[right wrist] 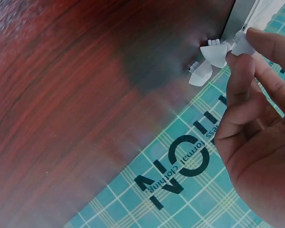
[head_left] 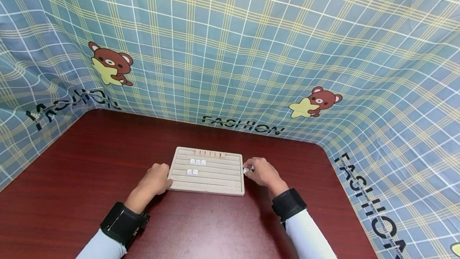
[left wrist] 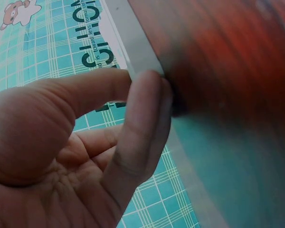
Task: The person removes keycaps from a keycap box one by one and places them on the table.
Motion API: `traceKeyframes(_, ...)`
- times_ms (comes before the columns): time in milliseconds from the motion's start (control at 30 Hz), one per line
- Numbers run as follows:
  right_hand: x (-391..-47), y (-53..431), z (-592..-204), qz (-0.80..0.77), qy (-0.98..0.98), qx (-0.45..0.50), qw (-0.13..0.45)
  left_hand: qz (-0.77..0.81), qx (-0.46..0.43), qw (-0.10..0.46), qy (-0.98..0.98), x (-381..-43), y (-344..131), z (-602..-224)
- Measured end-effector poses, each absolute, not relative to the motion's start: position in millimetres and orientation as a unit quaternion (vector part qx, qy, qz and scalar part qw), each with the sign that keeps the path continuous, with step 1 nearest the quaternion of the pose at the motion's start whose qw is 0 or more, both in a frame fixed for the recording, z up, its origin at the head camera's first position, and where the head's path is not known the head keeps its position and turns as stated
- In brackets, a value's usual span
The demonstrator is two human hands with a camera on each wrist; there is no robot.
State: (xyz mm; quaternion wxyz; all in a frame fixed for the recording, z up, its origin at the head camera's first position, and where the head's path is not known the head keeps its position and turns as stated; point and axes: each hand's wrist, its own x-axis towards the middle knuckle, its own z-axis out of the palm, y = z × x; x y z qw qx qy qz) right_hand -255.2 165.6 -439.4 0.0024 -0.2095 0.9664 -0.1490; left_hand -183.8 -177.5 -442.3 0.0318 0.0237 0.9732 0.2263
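A pale ridged tray [head_left: 219, 180] lies on the table with white keycaps [head_left: 198, 163] in two short rows and peach-coloured keycaps [head_left: 210, 154] along its top slot. My left hand [head_left: 154, 179] grips the tray's left edge; in the left wrist view its thumb and fingers pinch the rim [left wrist: 133, 40]. Beside the right edge, my right hand [head_left: 264, 172] pinches a white keycap [right wrist: 242, 44] between thumb and forefinger. Two loose white keycaps [right wrist: 213, 54] are just past those fingertips, stems showing. Part of the pinched keycap is hidden by the fingers.
The dark red-brown table [head_left: 212, 227] extends around the tray. A blue plaid cloth [head_left: 223, 51] with bears and lettering hangs behind and at both sides. Each wrist wears a black strap [head_left: 289, 204].
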Motion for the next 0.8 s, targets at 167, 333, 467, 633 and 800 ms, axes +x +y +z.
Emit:
traceKeyframes(167,-254.8,165.0,-444.1,-0.121,0.969,-0.217,-0.004,0.224,0.022,0.034,0.974,-184.0,-177.7,-442.8)
traceKeyframes(333,-253.9,165.2,-444.9,-0.11,0.969,-0.222,-0.003,0.227,0.022,0.032,0.973,-184.1,-178.8,-443.1)
traceKeyframes(467,-255.0,164.9,-443.8,-0.103,0.97,-0.219,0.003,0.227,0.026,0.026,0.973,-185.1,-180.1,-443.7)
traceKeyframes(633,-256.1,162.8,-444.6,-0.093,0.972,-0.214,0.006,0.232,0.023,0.033,0.972,-185.0,-180.0,-444.7)
traceKeyframes(800,-255.2,160.0,-445.2,-0.086,0.973,-0.213,-0.002,0.234,0.014,0.043,0.971,-184.6,-178.7,-444.3)
